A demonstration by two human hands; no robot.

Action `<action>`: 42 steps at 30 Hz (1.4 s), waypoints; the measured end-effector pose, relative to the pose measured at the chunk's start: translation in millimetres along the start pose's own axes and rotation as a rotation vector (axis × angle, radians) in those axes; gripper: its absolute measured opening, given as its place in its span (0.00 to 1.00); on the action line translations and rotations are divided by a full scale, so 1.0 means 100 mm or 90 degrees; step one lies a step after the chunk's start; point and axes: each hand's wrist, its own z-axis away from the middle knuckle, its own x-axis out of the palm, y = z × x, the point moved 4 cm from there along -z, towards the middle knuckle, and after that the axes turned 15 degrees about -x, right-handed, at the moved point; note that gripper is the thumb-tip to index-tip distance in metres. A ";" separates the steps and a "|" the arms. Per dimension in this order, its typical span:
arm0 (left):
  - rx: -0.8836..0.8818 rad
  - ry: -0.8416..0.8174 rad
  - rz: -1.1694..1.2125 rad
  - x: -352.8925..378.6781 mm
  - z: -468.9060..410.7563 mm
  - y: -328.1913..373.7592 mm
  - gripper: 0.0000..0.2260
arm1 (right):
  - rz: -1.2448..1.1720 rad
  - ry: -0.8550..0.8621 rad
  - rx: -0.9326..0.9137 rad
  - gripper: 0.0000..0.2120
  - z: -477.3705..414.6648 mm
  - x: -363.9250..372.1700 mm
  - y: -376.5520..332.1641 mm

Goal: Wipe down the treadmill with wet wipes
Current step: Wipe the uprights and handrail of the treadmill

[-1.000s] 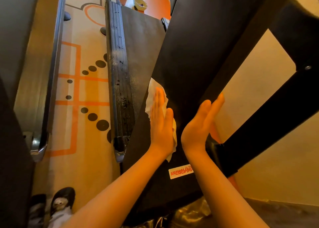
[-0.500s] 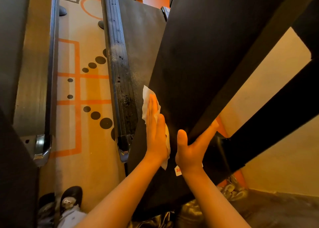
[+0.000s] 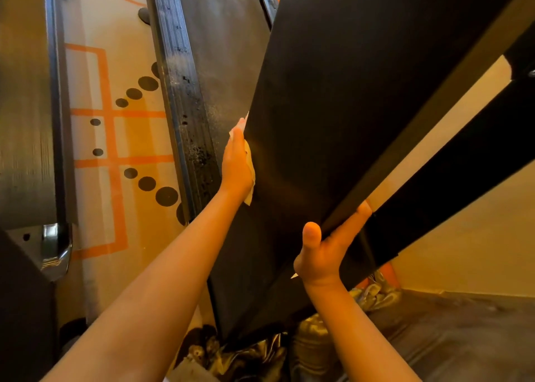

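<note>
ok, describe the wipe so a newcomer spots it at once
Find the big black panel slanting across the frame. At its left edge the left hand presses flat. The wet wipe is the pale crumpled sheet under that palm, the only soft light thing among dark hard surfaces.

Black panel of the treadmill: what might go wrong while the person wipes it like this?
The wipe is only pressed under the flat left hand at the edge of the black panel, so it may slip off. The right hand curls round the opposite edge, close to a frame bar; fingers might get pinched if the panel shifts. The side rail nearby looks grimy; touching it could spread dirt.
</note>
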 end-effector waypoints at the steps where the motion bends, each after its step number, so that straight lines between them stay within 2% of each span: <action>1: -0.014 0.006 -0.007 0.00 -0.02 -0.02 0.21 | 0.000 -0.001 -0.002 0.35 0.00 0.00 0.00; 4: -0.002 0.049 -0.020 0.00 0.08 -0.09 0.25 | 0.007 -0.009 -0.024 0.41 -0.02 0.02 -0.04; 8: 0.152 0.044 -0.070 0.10 0.46 -0.17 0.29 | 0.022 -0.022 -0.059 0.45 -0.04 0.05 -0.12; 11: 0.205 0.020 -0.107 0.15 0.70 -0.35 0.27 | -0.001 -0.013 -0.054 0.45 -0.03 0.06 -0.13; 15: 0.241 -0.007 -0.106 0.15 1.00 -0.58 0.32 | -0.010 0.005 -0.034 0.46 0.00 0.05 -0.10; 21: 0.247 0.001 -0.116 0.15 1.23 -0.84 0.27 | -0.047 0.001 0.009 0.45 0.07 0.03 -0.08; 23: 0.245 0.000 -0.114 0.11 1.22 -0.91 0.27 | -0.047 -0.005 0.009 0.39 0.11 0.02 -0.10; 26: 0.292 0.035 -0.197 0.02 1.15 -0.99 0.29 | -0.055 0.018 0.057 0.13 0.24 0.02 -0.04; 29: 0.181 -0.024 -0.079 -0.05 0.89 -0.92 0.37 | -0.060 0.083 0.160 0.10 0.38 0.03 -0.03; 30: 0.161 -0.020 -0.057 -0.07 0.79 -0.88 0.40 | -0.033 0.093 0.153 0.09 0.39 0.03 -0.04; 33: 0.092 0.012 -0.020 -0.10 0.52 -0.75 0.34 | 0.000 0.085 0.106 0.10 0.38 0.05 -0.04; 37: 0.057 0.024 0.017 -0.14 0.22 -0.53 0.34 | 0.014 0.050 0.103 0.23 0.42 0.05 0.04; 39: 0.056 0.018 0.008 -0.15 0.10 -0.49 0.32 | 0.014 0.045 0.120 0.22 0.46 0.05 0.06; 42: -0.024 0.062 0.004 -0.19 0.04 -0.54 0.30 | -0.010 0.053 0.111 0.25 0.42 0.08 0.00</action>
